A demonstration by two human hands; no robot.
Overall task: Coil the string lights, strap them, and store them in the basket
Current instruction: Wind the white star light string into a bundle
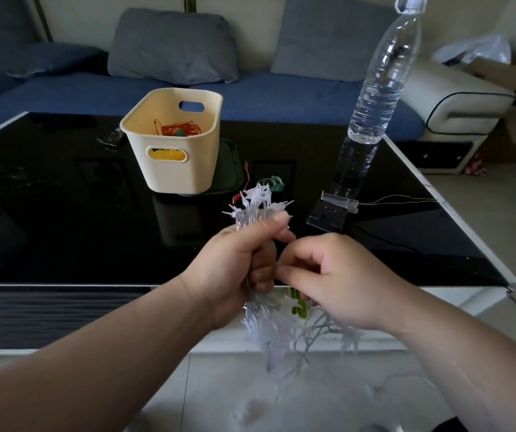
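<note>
Our left hand (238, 263) fists the white, spiky plastic string lights (258, 201) above the black glass table's (63, 213) near edge. Our right hand (337, 282) pinches a strand beside it. Dangling loops could slip loose, and the thin trailing wire (406, 199) might topple the tall clear plastic bottle (375, 98) near the cream plastic basket (185, 169).

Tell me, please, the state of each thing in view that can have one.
string lights, bunched in the left hand, loose ends hanging below.
left hand, grips the bunched lights.
right hand, fingers curled, pinching a strand.
basket, upright on the table, open-topped, holding an orange wire bundle.
green strap, curled on the table, unused.
water bottle, upright, capped.
</note>
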